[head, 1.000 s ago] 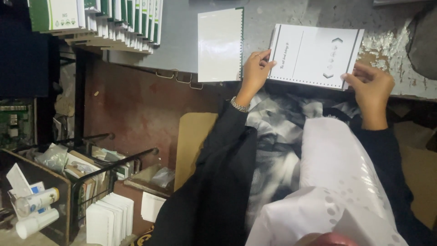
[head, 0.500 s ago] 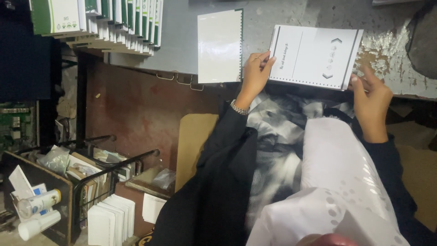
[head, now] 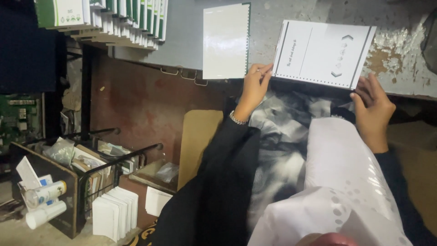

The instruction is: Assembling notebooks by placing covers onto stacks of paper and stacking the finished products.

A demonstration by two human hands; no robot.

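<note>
Head-camera footage looks down on two hands at the near edge of a grey worktable (head: 182, 41) with flaking paint. The fingers (head: 260, 73) of the left hand (head: 253, 87) are curled against the lower left corner of a white perforated sheet (head: 324, 52), the fingertips pressed onto its edge; whether the thumb is tucked beneath the paper cannot be told. The fingers (head: 368, 89) of the right hand (head: 374, 107) are bent and spread loosely at the sheet's lower right corner, touching its edge from below, and no closed grip is seen there.

The perforated sheet is laid flat on the table, slightly tilted, with a row of small holes along its near edge, dark stripes at both short sides and small grey markings printed on it. A metal bracelet (head: 237, 119) is worn on the left wrist, and both forearms are covered by black sleeves (head: 218, 182). A white dotted cloth (head: 346, 182) is draped over the lap between the arms.

Just left of the sheet, a second white sheet (head: 226, 41) with a punched right edge is laid on the table, apart from both hands. Further left, a row of green-and-white booklets (head: 114, 18) is stacked. On the floor at the lower left, a dark crate (head: 45, 177) with white bottles (head: 43, 202) and a stack of white papers (head: 114, 212) are seen.
</note>
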